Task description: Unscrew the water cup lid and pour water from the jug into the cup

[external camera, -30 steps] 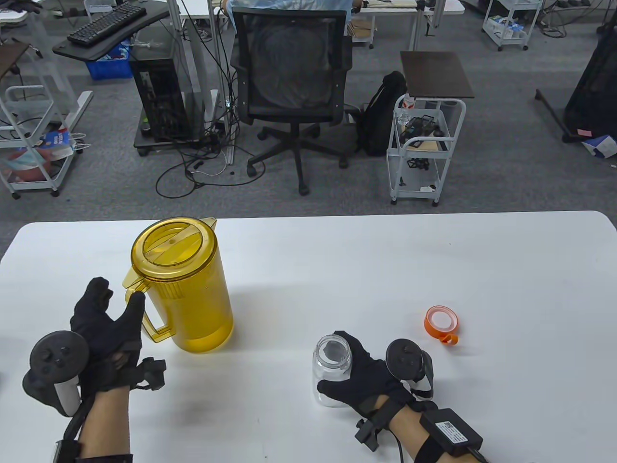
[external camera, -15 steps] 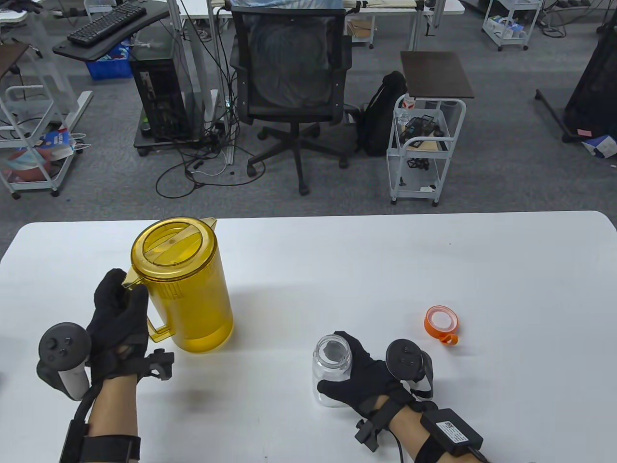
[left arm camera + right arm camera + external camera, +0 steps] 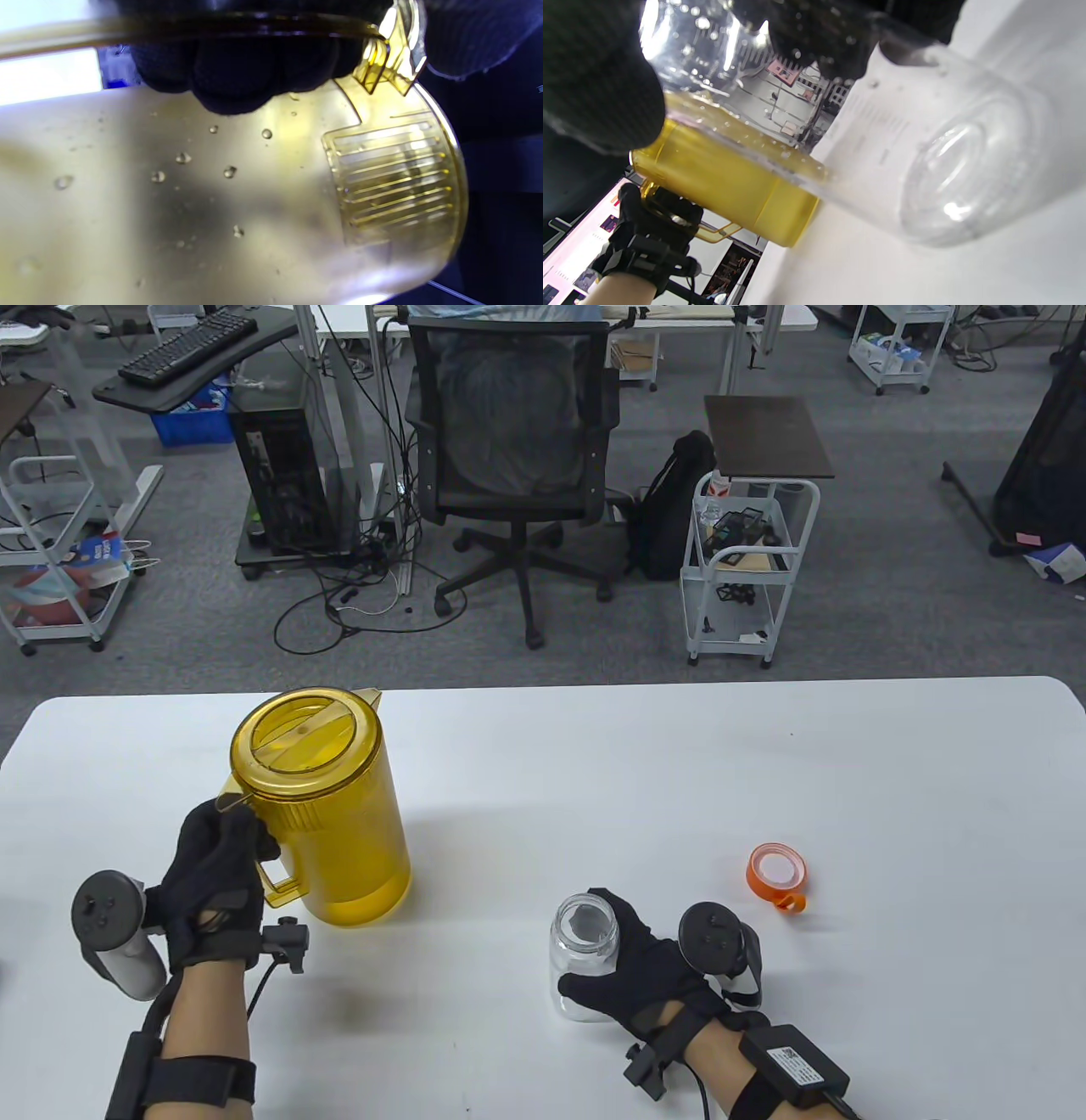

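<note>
A yellow see-through jug (image 3: 327, 806) with its lid on stands upright on the left of the white table (image 3: 679, 780). My left hand (image 3: 216, 869) has its fingers curled round the jug's handle (image 3: 276, 882); in the left wrist view the dark fingers (image 3: 237, 80) sit against the jug wall (image 3: 254, 190). The clear cup (image 3: 584, 957) stands uncapped near the front, and my right hand (image 3: 632, 963) grips its side. Through the cup (image 3: 925, 161) the right wrist view shows the jug (image 3: 725, 182) and my left hand (image 3: 653, 237). The orange cup lid (image 3: 776, 875) lies on the table to the right.
Beyond the table's far edge stand a black office chair (image 3: 509, 458) and a white wire cart (image 3: 747, 568) on the grey floor.
My left hand moved forward from beside the jug and closed its fingers round the handle. The right hand and the cup stayed still.
</note>
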`<state>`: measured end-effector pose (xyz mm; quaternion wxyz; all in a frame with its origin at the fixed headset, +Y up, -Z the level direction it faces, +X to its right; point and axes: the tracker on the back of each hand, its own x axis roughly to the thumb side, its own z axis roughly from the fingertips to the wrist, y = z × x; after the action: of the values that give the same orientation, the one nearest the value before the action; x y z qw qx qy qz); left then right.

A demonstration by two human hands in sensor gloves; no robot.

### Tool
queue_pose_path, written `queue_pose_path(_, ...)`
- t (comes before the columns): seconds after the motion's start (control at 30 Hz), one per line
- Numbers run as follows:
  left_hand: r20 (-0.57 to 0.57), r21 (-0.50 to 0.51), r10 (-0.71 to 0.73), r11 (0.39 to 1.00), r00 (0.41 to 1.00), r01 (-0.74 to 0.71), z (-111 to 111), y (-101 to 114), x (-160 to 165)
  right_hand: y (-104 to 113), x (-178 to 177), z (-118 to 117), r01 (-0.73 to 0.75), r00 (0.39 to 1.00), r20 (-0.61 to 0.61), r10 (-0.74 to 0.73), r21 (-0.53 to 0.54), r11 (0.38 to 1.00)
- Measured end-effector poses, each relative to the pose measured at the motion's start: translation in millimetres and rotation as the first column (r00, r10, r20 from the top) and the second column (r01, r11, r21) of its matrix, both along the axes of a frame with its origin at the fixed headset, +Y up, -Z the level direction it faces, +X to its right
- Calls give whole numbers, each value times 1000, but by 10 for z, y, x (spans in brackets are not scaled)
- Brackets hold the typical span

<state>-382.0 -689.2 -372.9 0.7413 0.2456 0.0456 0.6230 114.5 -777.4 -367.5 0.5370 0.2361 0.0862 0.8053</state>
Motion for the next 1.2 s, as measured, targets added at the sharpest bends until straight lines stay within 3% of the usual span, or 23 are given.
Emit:
queue_pose_path(0.07,-78,36,-85,995,993,88,15,11,31,-2,1,1,0,1000,1,0,0,1000)
queue_pose_path(0.2,-103,54,-137,988,985,143,38,7,26,-4,2,0,1,1000,-1,-1,-2,1000)
queue_pose_path(0.33,-57,19,-10,1000,998,11,23,-51,1,-5,2,0,2,1000,-4,-2,-4,1000)
queue_pose_path(0.57,-22,-49,57,997,998,-58,-33,-76,35,-8,1,-1,2,1000,-4,-2,-5,1000)
queue_pose_path(0.63,-51,-67,75,995,996,-79,-41,-65,61,-9,2,0,2,1000,-3,-2,-4,1000)
queue_pose_path(0.77,-226,-37,57,997,972,-67,-31,-66,88,-12,1,2,2,1000,0,-2,-1,1000)
queue_pose_path(0.93,-219,-25,137,989,966,-146,-54,-81,65,-16,1,3,5,1000,3,-5,3,1000)
queue_pose_path(1.07,-222,-24,132,990,966,-141,-54,-20,36,-16,1,-1,6,1000,2,-6,9,1000)
queue_pose_path(1.2,-202,14,111,994,973,-111,-12,204,70,-15,-1,-5,7,1000,-1,-7,12,1000)
